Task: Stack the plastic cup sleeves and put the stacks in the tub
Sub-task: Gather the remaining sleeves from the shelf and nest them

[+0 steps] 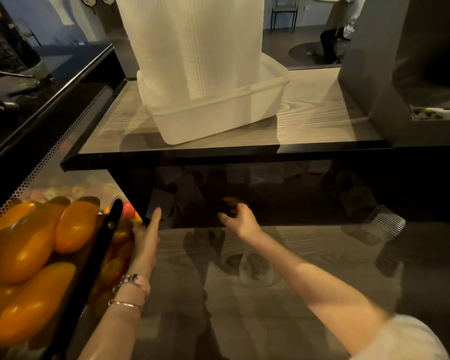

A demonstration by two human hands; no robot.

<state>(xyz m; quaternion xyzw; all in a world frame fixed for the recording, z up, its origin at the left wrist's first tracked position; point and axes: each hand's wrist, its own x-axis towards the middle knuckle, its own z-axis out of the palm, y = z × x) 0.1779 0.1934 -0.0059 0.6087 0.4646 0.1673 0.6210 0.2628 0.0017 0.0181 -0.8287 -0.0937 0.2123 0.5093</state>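
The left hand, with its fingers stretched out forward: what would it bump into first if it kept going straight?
Probably the dark cup sleeve just beyond the left hand, under the shelf. Depth is hard to judge in that shadow.

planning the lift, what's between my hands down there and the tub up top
In the head view, the wood-grain upper shelf with its black front edge lies between them: the tub sits on it, while the left hand and right hand reach underneath.

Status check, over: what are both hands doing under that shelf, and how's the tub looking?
Left hand open, fingers straight, reaching at dark sleeves. Right hand loosely curled, grip unclear in shadow. Tub on upper shelf already holds tall stacks. Shelf edge overhangs the reach.
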